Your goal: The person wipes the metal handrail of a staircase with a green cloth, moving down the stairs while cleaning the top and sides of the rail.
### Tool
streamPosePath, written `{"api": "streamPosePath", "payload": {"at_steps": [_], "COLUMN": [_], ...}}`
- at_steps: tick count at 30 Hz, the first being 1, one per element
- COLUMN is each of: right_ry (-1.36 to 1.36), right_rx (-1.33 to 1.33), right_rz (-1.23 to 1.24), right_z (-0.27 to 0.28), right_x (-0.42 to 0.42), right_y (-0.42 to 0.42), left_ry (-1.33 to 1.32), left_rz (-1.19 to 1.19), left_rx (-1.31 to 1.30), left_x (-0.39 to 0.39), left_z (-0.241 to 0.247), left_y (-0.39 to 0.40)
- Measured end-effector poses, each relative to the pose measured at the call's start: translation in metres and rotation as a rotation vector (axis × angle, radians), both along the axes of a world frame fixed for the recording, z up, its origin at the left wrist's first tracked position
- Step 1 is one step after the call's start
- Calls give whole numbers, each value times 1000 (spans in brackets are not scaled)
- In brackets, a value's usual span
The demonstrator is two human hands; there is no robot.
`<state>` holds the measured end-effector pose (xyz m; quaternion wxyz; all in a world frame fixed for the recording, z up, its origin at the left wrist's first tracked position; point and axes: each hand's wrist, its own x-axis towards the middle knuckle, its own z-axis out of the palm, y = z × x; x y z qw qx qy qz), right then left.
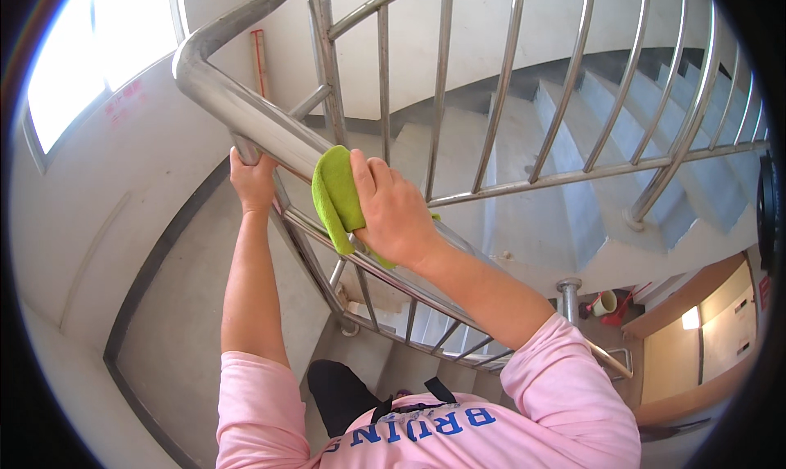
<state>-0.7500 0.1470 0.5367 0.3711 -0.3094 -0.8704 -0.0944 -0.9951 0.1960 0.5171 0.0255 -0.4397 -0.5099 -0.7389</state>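
Observation:
My right hand [393,214] presses a lime-green cloth [336,189] around the top of a stainless-steel handrail [264,113]. The cloth is folded over the rail, and part of it hangs down the near side. Further up the rail, my left hand [253,177] grips a short metal support post [245,150] just beneath the handrail. Some of its fingers are hidden behind the post. Beyond both hands, the handrail bends sharply at the landing corner and rises toward the top of the view.
Concrete stairs [509,143] climb to the right behind steel balusters [439,94]. Below me, lower steps [399,371] descend beside the railing. A bright window [80,58] is at upper left. A bucket [605,303] and a red dustpan [617,315] stand on the lower floor near a wooden door [672,358].

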Motion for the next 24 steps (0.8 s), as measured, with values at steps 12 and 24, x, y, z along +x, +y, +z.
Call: {"api": "streamPosePath", "payload": {"at_steps": [12,24], "right_ry": [-10,6], "right_rx": [224,195], "right_rz": [-91,-122], "right_z": [-31,-56], "right_x": [34,67], "right_y": [-13,-23], "left_ry": [60,78], "left_rz": [-26,-51], "left_rx": [20,17], "left_x": [-18,-21], "left_z": [-11,-11], "left_y": [11,12]}}
